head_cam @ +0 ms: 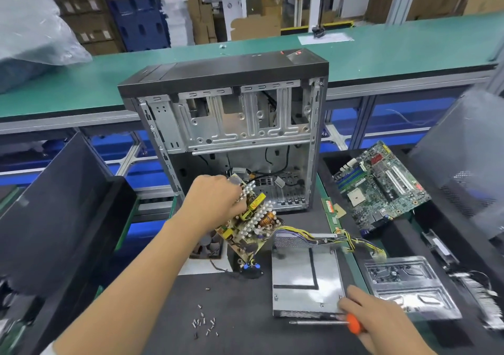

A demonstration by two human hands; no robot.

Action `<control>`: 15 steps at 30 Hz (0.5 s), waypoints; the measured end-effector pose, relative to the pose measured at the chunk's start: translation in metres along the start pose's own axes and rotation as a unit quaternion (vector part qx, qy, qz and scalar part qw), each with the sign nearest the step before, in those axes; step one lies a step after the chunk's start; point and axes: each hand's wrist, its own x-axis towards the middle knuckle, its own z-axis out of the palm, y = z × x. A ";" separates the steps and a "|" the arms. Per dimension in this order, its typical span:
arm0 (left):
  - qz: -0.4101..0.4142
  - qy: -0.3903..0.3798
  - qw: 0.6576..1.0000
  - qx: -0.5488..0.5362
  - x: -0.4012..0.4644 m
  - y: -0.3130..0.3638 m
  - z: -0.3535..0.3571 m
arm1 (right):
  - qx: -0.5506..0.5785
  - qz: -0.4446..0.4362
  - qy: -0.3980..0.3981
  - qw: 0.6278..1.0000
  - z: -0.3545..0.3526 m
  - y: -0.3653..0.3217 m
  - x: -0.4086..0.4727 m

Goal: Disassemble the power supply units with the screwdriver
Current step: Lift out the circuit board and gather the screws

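Observation:
My left hand point(215, 202) grips the power supply's circuit board point(251, 223) and holds it tilted above the black mat, its coils and heat sinks facing right. A bundle of yellow and black wires point(321, 236) runs from the board across the power supply's open metal case point(306, 275), which lies flat on the mat. My right hand point(371, 319) rests at the case's near right corner and holds an orange-handled screwdriver point(324, 322), its shaft pointing left. The fan and cover part point(207, 247) sits under my left wrist.
An empty computer tower chassis point(231, 125) stands upright behind the work. A motherboard point(381, 188) lies at the right, a metal plate point(409, 286) below it. Several loose screws point(204, 323) lie on the mat. Black side panels point(54, 204) lean at the left.

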 end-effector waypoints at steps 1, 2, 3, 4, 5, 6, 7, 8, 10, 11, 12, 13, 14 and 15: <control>-0.005 0.009 1.000 0.002 -0.001 0.001 -0.003 | 0.004 0.004 -0.004 1.000 -0.001 -0.001 0.001; -0.011 0.016 1.000 0.001 -0.002 0.002 -0.007 | 0.007 0.006 -0.007 1.000 -0.002 -0.001 0.001; -0.020 0.022 1.000 -0.003 -0.003 0.005 -0.010 | 0.009 0.009 -0.011 1.000 -0.002 -0.002 0.001; -0.031 0.026 0.999 -0.013 -0.003 0.007 -0.014 | 0.012 0.011 -0.013 1.000 -0.002 -0.003 0.001; -0.044 0.028 0.998 -0.031 -0.003 0.010 -0.016 | 0.017 0.011 -0.014 1.000 -0.002 -0.003 0.000; -0.059 0.029 0.996 -0.056 -0.003 0.012 -0.018 | 0.028 0.014 -0.015 0.999 -0.003 -0.005 0.000; -0.076 0.028 0.993 -0.087 -0.003 0.014 -0.019 | 0.033 0.014 -0.016 0.999 -0.003 -0.006 0.001; -0.092 0.022 0.988 -0.121 -0.003 0.015 -0.018 | 0.039 0.019 -0.022 0.999 -0.005 -0.007 0.001; -0.125 -0.003 0.971 -0.202 -0.003 0.014 -0.015 | 0.039 0.018 -0.039 0.998 -0.005 -0.009 0.002; -0.138 -0.024 0.959 -0.246 -0.004 0.012 -0.014 | 0.035 0.018 -0.040 0.998 -0.005 -0.010 0.002; -0.148 -0.050 0.944 -0.291 -0.004 0.010 -0.012 | 0.044 0.028 -0.036 0.998 -0.004 -0.012 0.003; -0.154 -0.077 0.927 -0.334 -0.004 0.007 -0.010 | 0.057 0.036 -0.027 0.997 -0.001 -0.012 0.004; -0.156 -0.102 0.909 -0.374 -0.004 0.006 -0.008 | 0.073 0.043 -0.019 0.996 -0.002 -0.015 0.005; -0.154 -0.118 0.893 -0.406 -0.004 0.005 -0.007 | 0.073 0.045 -0.009 0.996 -0.001 -0.017 0.006</control>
